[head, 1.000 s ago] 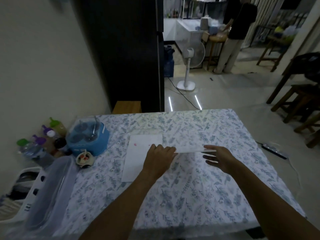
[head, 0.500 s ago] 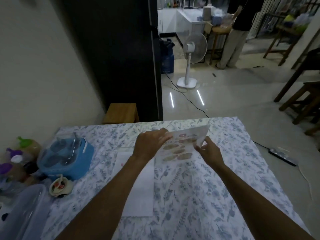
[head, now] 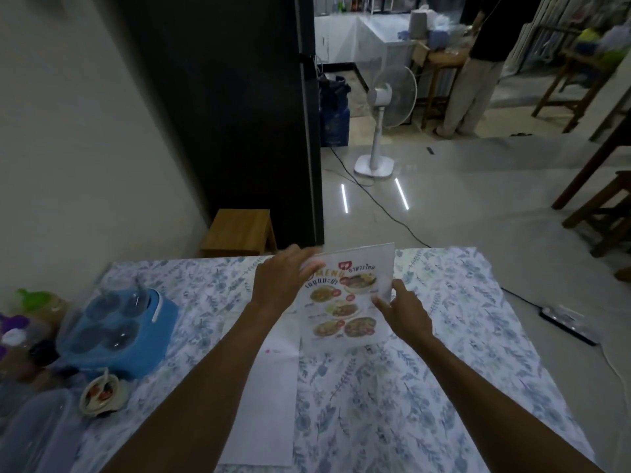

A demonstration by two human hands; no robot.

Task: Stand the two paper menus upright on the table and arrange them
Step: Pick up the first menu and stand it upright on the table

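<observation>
A paper menu [head: 345, 302] with food photos and red lettering is raised off the floral tablecloth [head: 426, 387], its printed side facing me and its lower edge near the cloth. My left hand [head: 283, 281] grips its upper left edge. My right hand [head: 403, 310] pinches its right edge. The second menu [head: 269, 401] lies flat, blank side up, on the cloth under my left forearm, which hides part of it.
A blue container with a clear lid [head: 119, 329], a small bowl [head: 100, 394], bottles [head: 20, 322] and a clear plastic box [head: 34, 435] crowd the table's left side. A wooden stool [head: 239, 232] stands beyond the far edge; a fan [head: 386, 107] and a person [head: 478, 63] are farther off.
Both hands took hold of the right-hand menu, which lay flat, and lifted it until its printed side faces me. The other sheet has stayed flat.
</observation>
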